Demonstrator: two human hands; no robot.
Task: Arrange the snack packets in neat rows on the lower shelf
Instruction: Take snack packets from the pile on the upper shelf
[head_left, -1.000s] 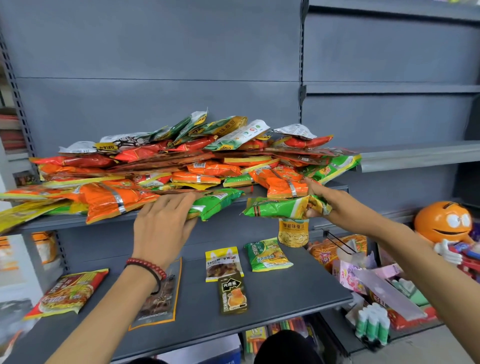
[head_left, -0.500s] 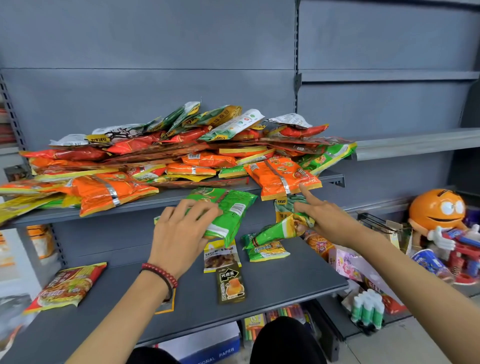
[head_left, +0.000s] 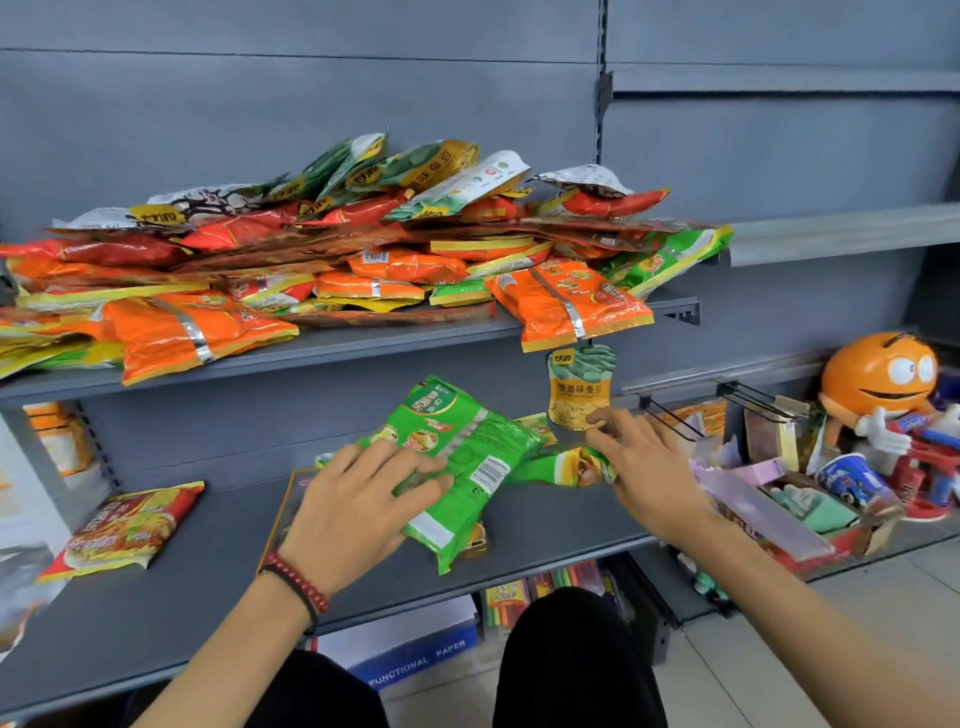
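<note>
Green packet (head_left: 467, 452) atop half-hidden, perhaps orange sachet (head_left: 477, 540)

orange mascot figure (head_left: 878, 379) — far right | wire hooks (head_left: 748, 402) beside it | blue paper box (head_left: 415, 654) — low centre

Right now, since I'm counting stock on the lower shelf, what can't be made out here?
Head view: packets under the large green packet, covered by it and the left hand.
Whether the right hand pinches the smaller green packet; its thumb is hidden.
Upper pile: lower layers buried, left end cut off by the frame.
Red packet print: blurred.
</note>
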